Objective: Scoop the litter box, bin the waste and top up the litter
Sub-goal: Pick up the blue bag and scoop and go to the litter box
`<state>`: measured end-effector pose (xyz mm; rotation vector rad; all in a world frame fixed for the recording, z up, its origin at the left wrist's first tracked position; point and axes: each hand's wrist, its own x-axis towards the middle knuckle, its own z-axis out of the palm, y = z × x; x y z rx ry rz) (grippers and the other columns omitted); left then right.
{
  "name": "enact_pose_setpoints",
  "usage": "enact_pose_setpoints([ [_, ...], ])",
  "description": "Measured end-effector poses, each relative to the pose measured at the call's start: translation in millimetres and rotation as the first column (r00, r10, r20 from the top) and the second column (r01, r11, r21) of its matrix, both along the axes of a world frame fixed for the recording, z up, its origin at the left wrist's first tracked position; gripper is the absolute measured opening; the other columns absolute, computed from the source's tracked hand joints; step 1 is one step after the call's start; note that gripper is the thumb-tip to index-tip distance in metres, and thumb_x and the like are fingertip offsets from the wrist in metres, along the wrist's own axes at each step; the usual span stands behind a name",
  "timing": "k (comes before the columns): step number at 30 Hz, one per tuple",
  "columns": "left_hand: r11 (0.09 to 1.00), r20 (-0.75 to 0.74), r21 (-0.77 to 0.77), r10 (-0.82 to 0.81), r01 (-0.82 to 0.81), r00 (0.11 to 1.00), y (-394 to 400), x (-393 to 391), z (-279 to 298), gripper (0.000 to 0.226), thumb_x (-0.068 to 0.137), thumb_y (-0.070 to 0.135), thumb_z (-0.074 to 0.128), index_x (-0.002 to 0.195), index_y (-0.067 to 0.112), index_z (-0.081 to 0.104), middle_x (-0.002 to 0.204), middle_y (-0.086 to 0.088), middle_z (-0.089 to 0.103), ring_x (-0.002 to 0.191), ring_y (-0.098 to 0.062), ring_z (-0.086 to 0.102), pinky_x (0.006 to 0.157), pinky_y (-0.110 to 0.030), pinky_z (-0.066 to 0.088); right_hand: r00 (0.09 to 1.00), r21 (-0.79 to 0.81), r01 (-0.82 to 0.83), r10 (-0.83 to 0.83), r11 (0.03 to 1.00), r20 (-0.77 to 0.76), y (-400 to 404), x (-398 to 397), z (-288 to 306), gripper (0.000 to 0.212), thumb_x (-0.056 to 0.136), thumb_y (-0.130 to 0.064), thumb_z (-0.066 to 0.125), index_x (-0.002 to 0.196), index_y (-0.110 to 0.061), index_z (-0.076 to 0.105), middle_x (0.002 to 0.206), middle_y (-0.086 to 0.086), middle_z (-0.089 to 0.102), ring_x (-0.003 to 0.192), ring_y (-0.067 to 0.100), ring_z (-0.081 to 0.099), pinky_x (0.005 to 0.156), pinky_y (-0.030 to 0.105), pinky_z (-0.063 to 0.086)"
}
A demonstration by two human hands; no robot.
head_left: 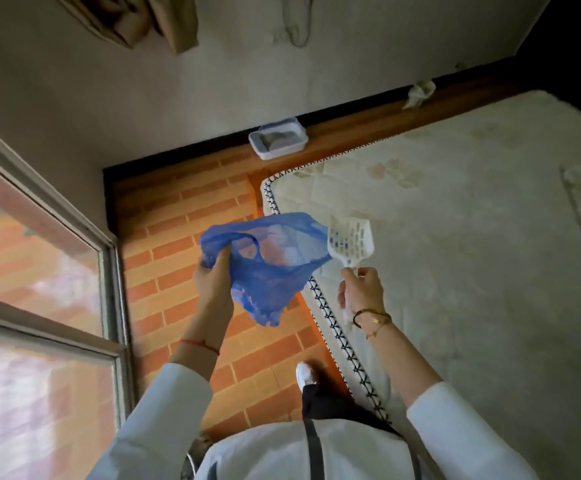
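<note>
Litter box (278,137): white tray at the far end of the floor (185,216), against the wall by the mattress's (455,237) far corner, well apart from the person. Contents hard to make out, something greyish inside, blurred.

Left hand (213,278) grips the blue bag (268,265) at its rim, fingers curled round the plastic, bag mouth held open, body hanging below. Right hand (361,289) is closed round the handle of the white slotted scoop (350,242), whose head points up and sits just beside the bag's right edge. Scoop head looks empty, slots clear.

Step, as I judge it: carrying tools to the box, scooping not yet begun. One shoe (305,373) is forward on the floor along the mattress edge, fits a walk-up. Next move calls for closing the gap, crouching, and keeping the bag mouth open near the tray so the scoop can tip straight in.

Hidden or unclear: pale shapes show through the bag, cannot tell what. No bin or spare litter in view. Scoop handle mostly covered by fingers. Window frame (109,306) at the left is blurred.
</note>
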<state>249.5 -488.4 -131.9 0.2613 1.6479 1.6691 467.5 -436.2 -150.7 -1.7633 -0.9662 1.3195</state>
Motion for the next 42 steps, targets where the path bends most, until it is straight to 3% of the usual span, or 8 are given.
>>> enact_pose_setpoints([
  [9,0.982,-0.066,-0.012,0.186,-0.188,0.98,109,-77,6,0.013,0.092,0.021,0.061,0.09,0.009,0.057,0.072,0.0,0.055,0.066,-0.015,0.056,0.053,-0.024,0.044,0.958,-0.013,-0.284,0.284,0.959,0.04,158,-94,6,0.021,0.084,-0.012,0.052,0.1,0.001,0.049,0.055,0.01,0.053,0.034,0.017,0.045,0.034,0.02,0.036],
  [16,0.973,-0.05,0.022,0.231,-0.231,0.972,185,-168,2,0.028,0.075,0.039,0.065,0.093,0.017,0.063,0.085,-0.005,0.064,0.086,-0.027,0.063,0.073,-0.042,0.05,0.913,-0.018,-0.403,0.404,0.915,0.065,259,-193,-6,0.022,0.086,-0.019,0.055,0.097,-0.001,0.048,0.066,0.014,0.06,0.043,0.021,0.051,0.042,0.027,0.044],
  [19,0.971,-0.048,0.025,0.238,-0.237,0.97,228,-212,5,0.024,0.075,0.038,0.065,0.088,0.018,0.063,0.082,-0.005,0.063,0.082,-0.026,0.062,0.07,-0.04,0.049,0.905,-0.009,-0.418,0.418,0.908,0.076,305,-242,-14,0.03,0.084,-0.025,0.056,0.098,0.002,0.05,0.077,0.021,0.065,0.047,0.023,0.055,0.047,0.029,0.048],
  [23,0.977,-0.06,0.062,0.209,-0.205,0.976,291,-276,12,0.01,0.09,0.023,0.064,0.089,0.013,0.063,0.076,-0.002,0.062,0.07,-0.017,0.062,0.057,-0.027,0.05,0.906,-0.023,-0.421,0.421,0.907,0.048,367,-312,-6,0.021,0.087,-0.013,0.053,0.099,0.004,0.051,0.056,0.014,0.053,0.029,0.016,0.045,0.032,0.018,0.036],
  [28,0.985,-0.064,0.04,0.171,-0.169,0.983,375,-352,20,0.005,0.091,0.017,0.062,0.086,0.016,0.063,0.079,-0.003,0.064,0.074,-0.019,0.063,0.072,-0.037,0.051,0.913,0.027,-0.406,0.405,0.913,0.044,443,-385,5,0.026,0.09,-0.012,0.055,0.067,-0.004,0.047,0.053,0.009,0.046,0.043,0.02,0.043,0.033,0.014,0.033],
  [32,0.993,-0.1,0.017,0.119,-0.118,0.988,443,-398,25,0.004,0.093,0.017,0.059,0.091,0.015,0.062,0.083,-0.004,0.064,0.077,-0.019,0.064,0.073,-0.034,0.054,0.93,-0.02,-0.365,0.365,0.931,0.04,499,-427,2,0.028,0.083,-0.03,0.056,0.095,-0.005,0.051,0.065,0.008,0.058,0.055,0.026,0.054,0.055,0.036,0.046],
  [37,0.997,-0.087,-0.01,0.073,-0.074,0.993,539,-447,25,0.016,0.092,0.018,0.06,0.102,0.006,0.062,0.093,-0.013,0.065,0.089,-0.027,0.065,0.081,-0.042,0.055,0.949,-0.032,-0.316,0.316,0.948,0.001,579,-463,-3,0.021,0.088,-0.013,0.055,0.068,-0.007,0.049,0.051,0.011,0.052,0.04,0.024,0.047,0.047,0.028,0.038],
  [42,0.999,-0.062,-0.005,0.035,-0.036,0.997,651,-482,23,0.023,0.092,0.022,0.062,0.107,0.006,0.062,0.101,-0.015,0.067,0.098,-0.033,0.067,0.089,-0.047,0.055,0.957,-0.047,-0.291,0.291,0.956,-0.02,681,-494,-16,0.018,0.089,-0.017,0.056,0.075,-0.013,0.045,0.058,0.012,0.055,0.043,0.024,0.049,0.047,0.028,0.039],
])
